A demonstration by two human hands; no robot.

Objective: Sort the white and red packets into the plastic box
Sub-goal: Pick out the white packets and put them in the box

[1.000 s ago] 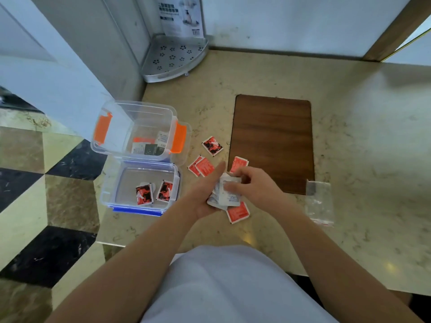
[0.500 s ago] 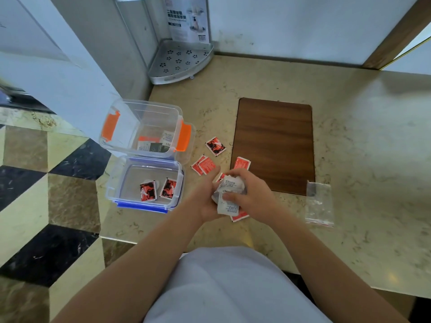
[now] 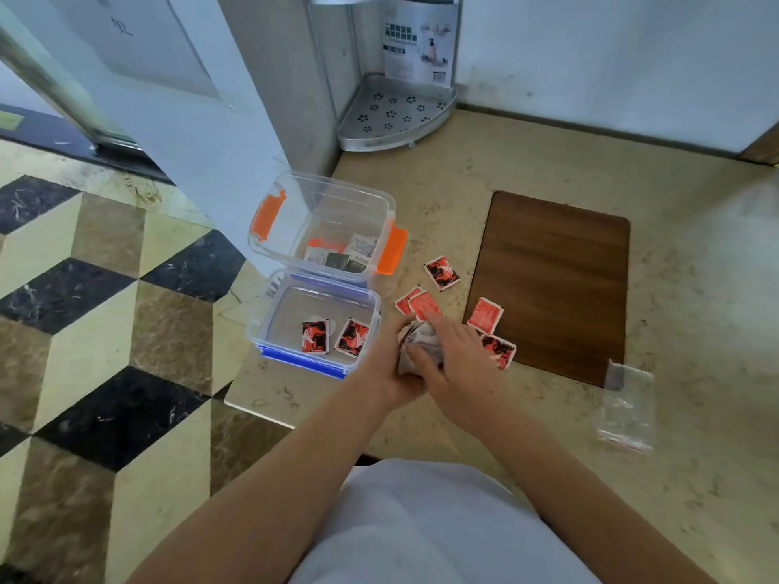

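Nearest to us, both our hands meet over the front of the surface (image 3: pixel 548 457). Our left hand (image 3: pixel 390 368) cups a bunch of white packets (image 3: pixel 415 345) from below and the side, and our right hand (image 3: pixel 453 364) closes over the top, so the loose stack stays squared and none slip out; we judge we are gathering whites into one handful before carrying them over.

Just beyond the hands, red packets (image 3: pixel 425 305) lie scattered flat, some face up, some face down, one (image 3: pixel 484 316) overlapping the edge of the wooden board (image 3: pixel 556 280). They seem left there until the whites are dealt with.

To the left, the blue-clipped plastic box (image 3: pixel 269 330) holds two red packets (image 3: pixel 352 337). Behind it, touching, the orange-clipped plastic box (image 3: pixel 269 212) holds white and dark packets (image 3: pixel 358 246), so each colour has its own bin within easy reach.

At far right lies an empty clear bag (image 3: pixel 628 406).
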